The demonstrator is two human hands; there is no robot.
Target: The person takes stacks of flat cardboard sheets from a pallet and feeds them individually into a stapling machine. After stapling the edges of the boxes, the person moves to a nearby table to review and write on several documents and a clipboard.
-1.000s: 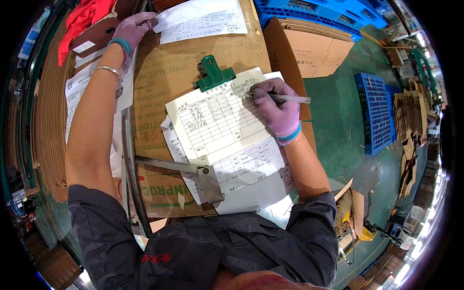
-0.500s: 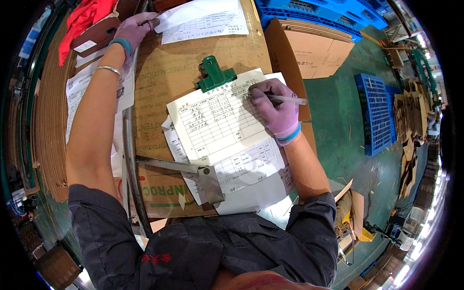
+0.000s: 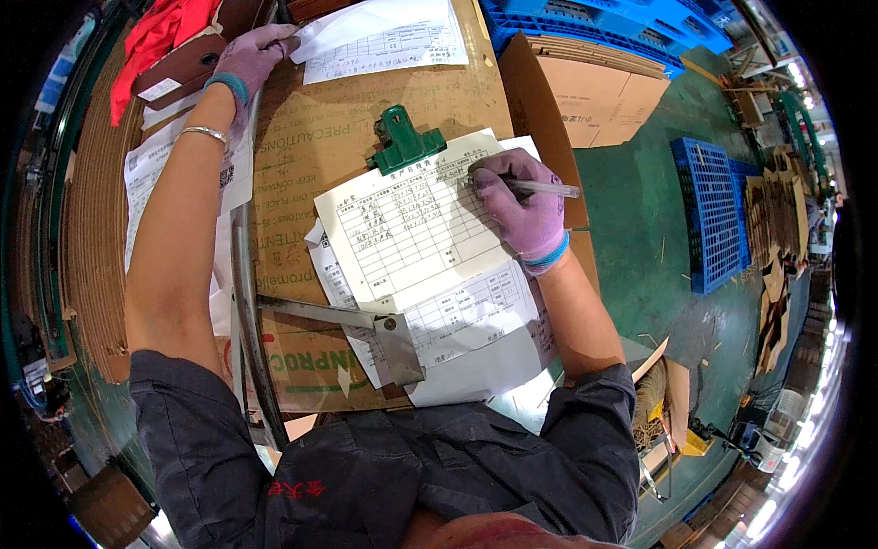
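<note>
Evidently, the form [image 3: 425,242] lies face up just below the green clip [image 3: 402,144], which appears to grip its top edge, probably against slipping. The gloved right hand [image 3: 523,203], right of the clip, pinches the pen [image 3: 546,188] over the form's upper right part; nib contact is hidden. The slanted hold presumably suits narrow rows. Above and left of the clip, the gloved left hand [image 3: 251,62] has its fingers stretched to the left edge of the upper sheet [image 3: 384,41]; whether they pinch or merely press, I cannot tell. Either would steady it. Below the clip, a metal bracket [image 3: 400,352] overlaps the under-sheets [image 3: 480,306], perhaps serving as a weight. Cardboard [image 3: 302,165] around the clip seemingly provides a flat backing.
</note>
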